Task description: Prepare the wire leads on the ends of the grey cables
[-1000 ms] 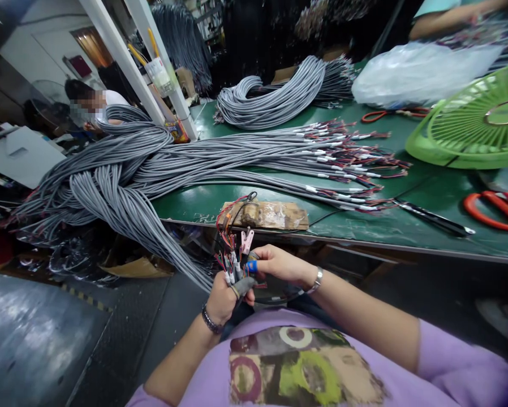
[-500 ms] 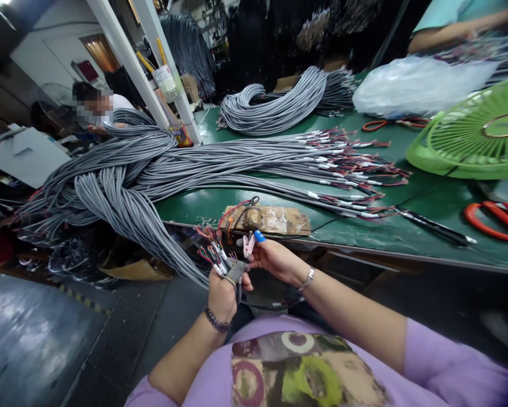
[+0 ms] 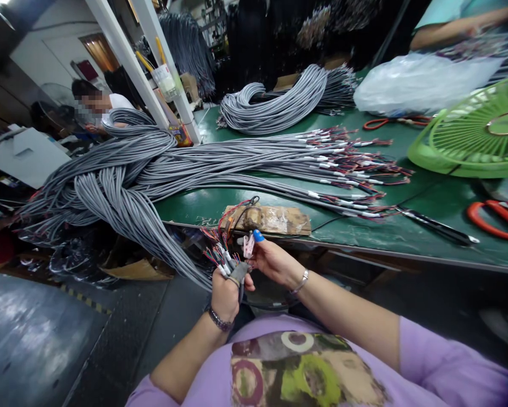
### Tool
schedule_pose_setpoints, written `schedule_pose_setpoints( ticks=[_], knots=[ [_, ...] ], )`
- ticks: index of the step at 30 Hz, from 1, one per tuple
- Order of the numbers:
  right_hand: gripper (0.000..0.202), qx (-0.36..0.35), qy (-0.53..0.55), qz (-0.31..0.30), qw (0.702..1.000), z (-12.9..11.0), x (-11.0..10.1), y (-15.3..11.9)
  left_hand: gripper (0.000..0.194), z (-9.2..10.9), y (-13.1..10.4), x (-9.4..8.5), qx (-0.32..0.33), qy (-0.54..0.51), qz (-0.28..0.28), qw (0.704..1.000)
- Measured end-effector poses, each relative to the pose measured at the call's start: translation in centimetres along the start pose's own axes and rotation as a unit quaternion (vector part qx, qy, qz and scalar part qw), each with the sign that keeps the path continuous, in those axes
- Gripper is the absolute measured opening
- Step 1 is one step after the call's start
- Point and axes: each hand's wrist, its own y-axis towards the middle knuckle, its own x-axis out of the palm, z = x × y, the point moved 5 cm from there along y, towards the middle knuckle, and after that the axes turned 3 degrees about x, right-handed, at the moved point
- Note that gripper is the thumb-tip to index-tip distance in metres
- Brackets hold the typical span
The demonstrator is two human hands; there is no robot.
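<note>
My left hand is wrapped round a bunch of grey cables with white sleeves and thin coloured wires at their ends. Beside it my right hand, with a blue cover on one fingertip, is closed at the cable bunch; exactly what its fingers grip is too small to tell. A pale pink clip shows at those fingertips. Just beyond both hands, a wooden block with tape and wires sits at the bench edge.
Long grey cables lie across the green bench. At the right are a green fan, red-handled scissors, a black tool and a plastic bag. Two people work beyond, and white posts rise at the back.
My left hand and the cable ends have shifted slightly right. The pink clip is a little lower and tilted differently at my right fingertips.
</note>
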Motion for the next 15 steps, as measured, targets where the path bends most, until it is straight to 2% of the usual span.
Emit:
schedule_pose_setpoints(
  ticks=[5,9,11,15],
  knots=[
    [0.052,0.068,-0.024,-0.043,0.996,0.3,-0.4,-1.0,0.039,0.2,-0.6,-0.4,0.005,0.026,0.004,1.0],
    [0.051,0.13,-0.126,-0.098,0.979,0.5,-0.6,-2.2,0.037,0.1,-1.2,-0.8,0.01,0.034,0.0,0.999],
    [0.044,0.127,-0.179,-0.106,0.97,0.2,-0.6,-2.7,0.036,-0.1,-1.3,-1.0,0.008,0.04,-0.003,0.999],
    [0.036,0.092,-0.234,-0.083,0.964,-0.5,0.0,-3.2,0.037,-0.3,-1.4,-1.0,0.013,0.066,-0.029,0.997]
  ],
)
